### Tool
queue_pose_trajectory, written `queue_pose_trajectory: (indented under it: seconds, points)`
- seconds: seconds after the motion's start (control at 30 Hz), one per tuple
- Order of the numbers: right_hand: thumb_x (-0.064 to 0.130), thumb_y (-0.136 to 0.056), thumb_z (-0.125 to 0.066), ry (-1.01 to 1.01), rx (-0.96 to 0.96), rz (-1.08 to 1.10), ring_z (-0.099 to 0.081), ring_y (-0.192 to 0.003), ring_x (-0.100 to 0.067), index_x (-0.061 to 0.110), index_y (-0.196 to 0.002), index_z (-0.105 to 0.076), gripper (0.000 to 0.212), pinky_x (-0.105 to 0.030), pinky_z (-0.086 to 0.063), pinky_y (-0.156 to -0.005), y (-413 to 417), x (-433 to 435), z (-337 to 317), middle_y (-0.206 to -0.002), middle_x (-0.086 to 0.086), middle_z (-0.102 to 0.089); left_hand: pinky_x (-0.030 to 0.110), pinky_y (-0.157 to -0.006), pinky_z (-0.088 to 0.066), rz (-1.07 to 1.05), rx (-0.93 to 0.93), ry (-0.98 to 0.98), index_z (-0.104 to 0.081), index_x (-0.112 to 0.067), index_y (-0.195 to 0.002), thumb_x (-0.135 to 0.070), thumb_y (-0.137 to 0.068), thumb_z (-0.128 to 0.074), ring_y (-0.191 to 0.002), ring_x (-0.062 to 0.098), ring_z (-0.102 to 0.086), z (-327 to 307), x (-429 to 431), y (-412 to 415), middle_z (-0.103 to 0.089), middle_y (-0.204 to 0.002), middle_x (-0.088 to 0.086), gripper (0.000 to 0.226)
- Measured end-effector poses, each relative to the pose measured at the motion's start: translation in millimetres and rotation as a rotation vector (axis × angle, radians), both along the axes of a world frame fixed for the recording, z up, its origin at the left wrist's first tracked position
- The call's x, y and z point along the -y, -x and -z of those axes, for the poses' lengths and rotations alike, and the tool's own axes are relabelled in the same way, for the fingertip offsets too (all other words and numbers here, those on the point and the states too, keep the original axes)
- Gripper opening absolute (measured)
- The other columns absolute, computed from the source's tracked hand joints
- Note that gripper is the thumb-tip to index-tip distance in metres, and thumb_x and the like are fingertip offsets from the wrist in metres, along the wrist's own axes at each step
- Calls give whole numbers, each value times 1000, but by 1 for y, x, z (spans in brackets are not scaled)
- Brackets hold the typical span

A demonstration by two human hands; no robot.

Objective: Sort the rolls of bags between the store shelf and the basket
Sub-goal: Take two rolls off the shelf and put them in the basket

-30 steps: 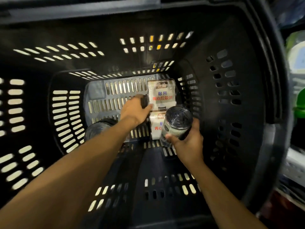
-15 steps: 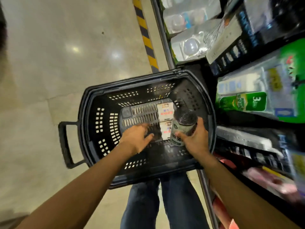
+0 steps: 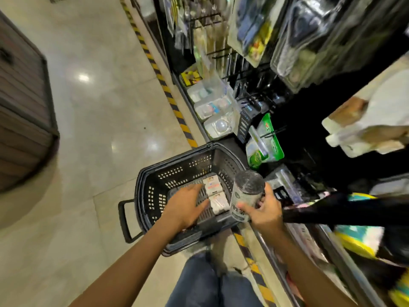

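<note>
Pale stone floor fills the left side, and a yellow-and-black stripe runs along the foot of the shelf. On the right this dark shelf carries many hanging packets, which are too blurred to read.

Below the middle stands the black basket on the floor, just beside the shelf, with its handle turned to the left. We see our legs in blue jeans under it.

Our left hand is over the inside of the basket, fingers spread and nearly straight, with nothing in it. We cannot tell if it touches the bottom.

Our right hand grips the roll, thumb on the front and fingers behind. This roll is dark with a pale label, it stands almost upright, and it is above the right rim of the basket, between basket and shelf.

Two white packs lie on the bottom of the basket, one touching the other, near the fingertips of the left hand.
</note>
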State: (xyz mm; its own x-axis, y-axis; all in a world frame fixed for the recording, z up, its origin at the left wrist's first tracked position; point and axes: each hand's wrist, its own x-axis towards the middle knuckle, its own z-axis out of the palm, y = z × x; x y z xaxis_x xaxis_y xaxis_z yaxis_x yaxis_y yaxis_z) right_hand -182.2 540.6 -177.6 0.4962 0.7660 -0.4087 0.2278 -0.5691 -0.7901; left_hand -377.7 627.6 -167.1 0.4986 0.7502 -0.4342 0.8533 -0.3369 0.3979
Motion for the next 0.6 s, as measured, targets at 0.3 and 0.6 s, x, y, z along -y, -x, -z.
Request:
queue_pose_trajectory:
  seconds: [0.3,0.6]
  points:
    - [12,-64,-85,-171,-14,138,-57,-107,-11,25,-121,-48,70,-23,-44,-89,-23,110,-72,-111,6,-60,31,-101,-39,213,92,-112,-39,-22,-141,-45,-95,-45,-125,20,-48,-78,80,-49,-48,-141,2,52]
    - [12,-60,-87,-222,43,607,-60,-103,-15,42,-116,-48,74,-43,-50,-92,-16,252,-95,-104,20,-60,27,-100,-35,709,161,-78,-38,-22,-142,-44,-95,-46,-125,19,-48,-111,149,-118,-48,-140,1,52]
